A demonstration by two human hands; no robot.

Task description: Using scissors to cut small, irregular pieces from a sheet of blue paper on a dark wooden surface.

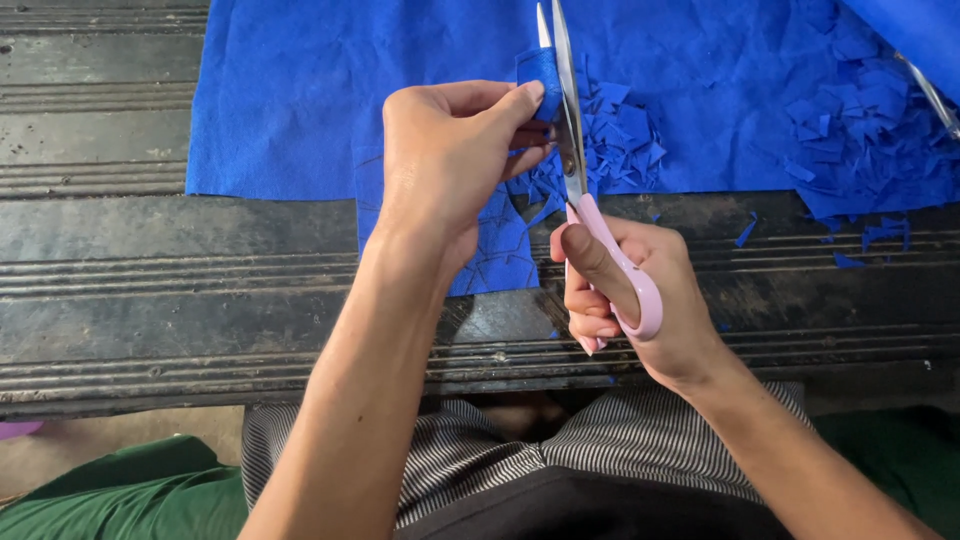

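My left hand [450,160] pinches a small piece of blue felt [540,72] between thumb and fingers, held up above the table. Below it hangs a larger blue felt piece [500,250] with drawn pen lines. My right hand [625,300] grips pink-handled scissors [600,220]; their metal blades point away from me and sit against the right edge of the small felt piece.
A big blue felt sheet [320,100] covers the far part of the dark ribbed wooden table [150,290]. Piles of small blue felt scraps [620,140] lie behind the hands and at the right [860,140]. Striped fabric and green cloth lie at my lap.
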